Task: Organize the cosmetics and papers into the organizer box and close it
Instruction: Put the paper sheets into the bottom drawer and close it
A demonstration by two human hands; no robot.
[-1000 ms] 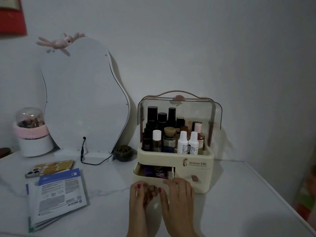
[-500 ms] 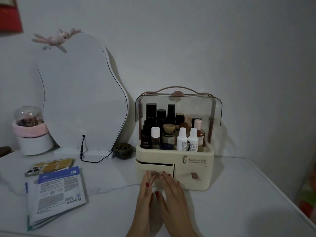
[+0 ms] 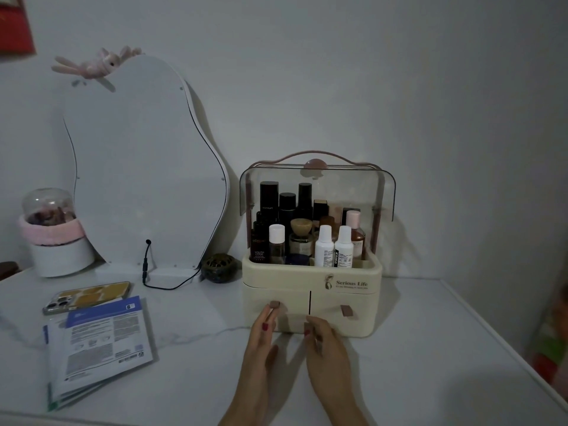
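A cream organizer box point(image 3: 312, 290) is set on the white tabletop point(image 3: 399, 379) near the wall, right of a curvy mirror point(image 3: 138, 167). Its clear lid point(image 3: 316, 186) is raised, and bottles point(image 3: 307, 235) are packed upright in the top compartment. Both front drawers are seen pushed in flush; the left drawer point(image 3: 276, 312) and right drawer point(image 3: 344, 312) each carry a small brown pull. The left hand point(image 3: 261, 339) is laid flat in front of the left drawer, fingers point(image 3: 267, 318) straight and released, tips touching the drawer front just below its pull. The right hand point(image 3: 329, 348) is placed beside it, fingers loosely extended, nothing grasped, tips at the lower edge of the same drawer near the gap between drawers. A stack of papers point(image 3: 101, 348) is left on the tabletop well to the left of the box, not inside it. A phone point(image 3: 87, 296) is lying face down just behind the papers. A black cable point(image 3: 159, 278) is run from the mirror base across the tabletop. A small dark round pot point(image 3: 219, 267) is placed between mirror and box. A white jar with pink band and clear dome point(image 3: 53, 235) is seen far left. A pink plush toy point(image 3: 95, 64) is perched on the mirror top.
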